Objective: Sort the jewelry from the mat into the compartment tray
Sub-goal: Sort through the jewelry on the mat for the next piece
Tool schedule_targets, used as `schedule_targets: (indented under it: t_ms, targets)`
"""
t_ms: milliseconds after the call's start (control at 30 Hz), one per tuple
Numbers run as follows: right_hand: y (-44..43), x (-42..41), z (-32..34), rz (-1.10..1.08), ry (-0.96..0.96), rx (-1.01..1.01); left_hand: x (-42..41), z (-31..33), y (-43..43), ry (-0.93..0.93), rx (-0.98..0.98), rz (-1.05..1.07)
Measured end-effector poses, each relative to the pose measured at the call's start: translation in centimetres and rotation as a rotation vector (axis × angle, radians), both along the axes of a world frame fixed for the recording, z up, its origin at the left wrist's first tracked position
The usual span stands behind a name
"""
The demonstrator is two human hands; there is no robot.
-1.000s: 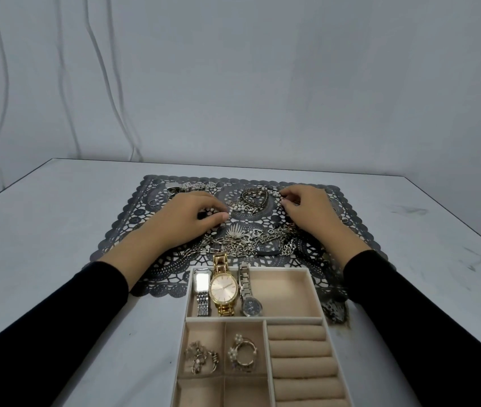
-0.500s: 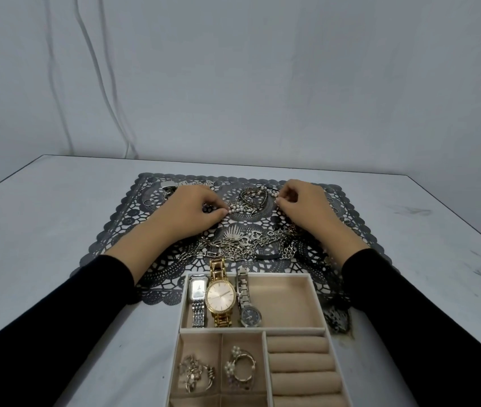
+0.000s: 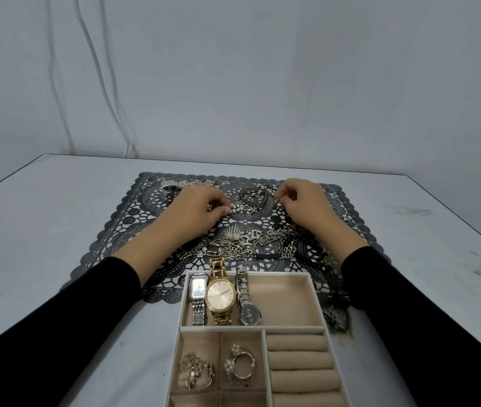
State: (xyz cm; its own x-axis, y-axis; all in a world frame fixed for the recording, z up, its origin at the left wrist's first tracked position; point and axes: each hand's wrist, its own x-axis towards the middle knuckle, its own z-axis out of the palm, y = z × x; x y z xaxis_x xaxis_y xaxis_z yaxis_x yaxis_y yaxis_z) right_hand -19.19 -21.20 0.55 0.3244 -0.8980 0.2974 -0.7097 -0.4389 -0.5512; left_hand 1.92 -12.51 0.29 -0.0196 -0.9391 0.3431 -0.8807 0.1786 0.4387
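Observation:
A dark lace mat [image 3: 110,227] lies on the grey table and carries a tangle of silver chains [image 3: 248,245]. At the mat's far middle lies a pearl strand [image 3: 240,207] mixed with a dark heart-shaped piece [image 3: 252,196]. My left hand [image 3: 198,210] pinches the strand's left end. My right hand [image 3: 304,202] pinches its right end with curled fingers. The beige compartment tray [image 3: 317,295] stands in front, holding three watches [image 3: 221,298], brooches [image 3: 195,373] and pearl rings [image 3: 240,367].
More silver pieces [image 3: 171,186] and small rings [image 3: 127,237] lie along the mat's far left. The tray's right side has padded ring rolls [image 3: 298,361]. Cables [image 3: 95,69] hang on the wall behind the table.
Both hands have shifted slightly toward the far side of the mat and closed their fingertips on the ends of the pearl strand. The view has tilted a little.

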Motion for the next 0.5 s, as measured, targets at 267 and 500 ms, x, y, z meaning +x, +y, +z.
schedule_targets:
  t_ms: [267,500]
  targets:
    - [0.9,-0.5,1.6,-0.031,-0.319,0.004,0.1,0.8,0.7,0.284,-0.090,0.040]
    - [2.4,-0.7,2.8,-0.006,-0.484,0.034,0.1,1.6,1.5,0.451,-0.156,0.045]
